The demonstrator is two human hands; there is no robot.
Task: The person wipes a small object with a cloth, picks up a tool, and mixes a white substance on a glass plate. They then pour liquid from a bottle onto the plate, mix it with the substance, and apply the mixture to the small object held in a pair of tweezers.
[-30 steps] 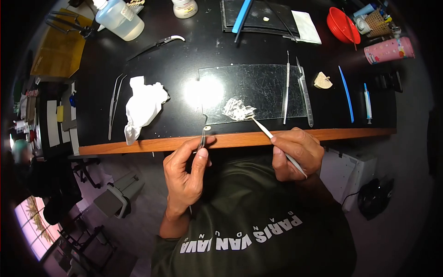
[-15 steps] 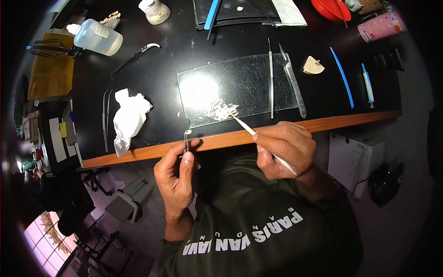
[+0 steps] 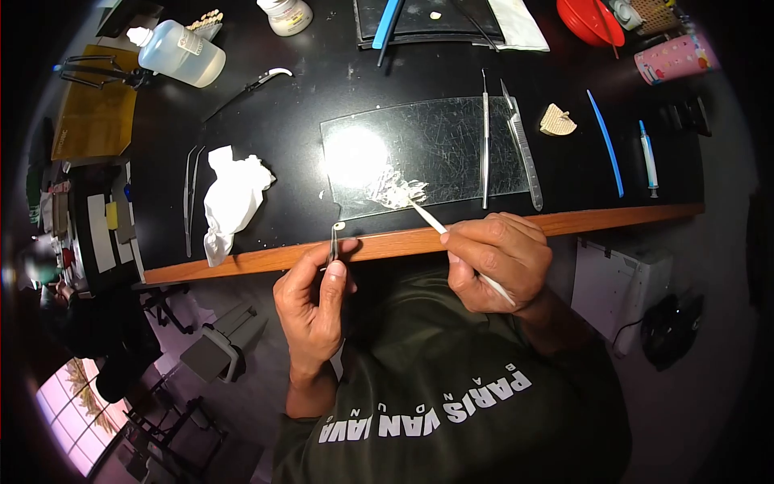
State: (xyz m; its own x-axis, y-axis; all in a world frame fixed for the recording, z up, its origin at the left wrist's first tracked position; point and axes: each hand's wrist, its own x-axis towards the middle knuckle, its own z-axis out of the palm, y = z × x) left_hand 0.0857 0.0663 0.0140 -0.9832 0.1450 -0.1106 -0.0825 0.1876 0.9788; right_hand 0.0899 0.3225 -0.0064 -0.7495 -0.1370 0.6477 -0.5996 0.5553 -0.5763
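Observation:
Near the table's front edge my left hand pinches metal tweezers, which have a small whitish piece at their tips. My right hand grips a thin white stick like a pen. Its tip meets the edge of a smeared whitish paste on the glass plate. A metal probe and a scalpel lie across the right part of the plate.
Crumpled white tissue and other tweezers lie left. Farther back are a clear bottle, a jar and a red bowl. A blue stick and a syringe lie right. A person is at far left.
The view has shifted, so the table things appear farther right. My left hand with the tweezers appears slightly farther right; my right hand has barely moved, its stick still at the paste.

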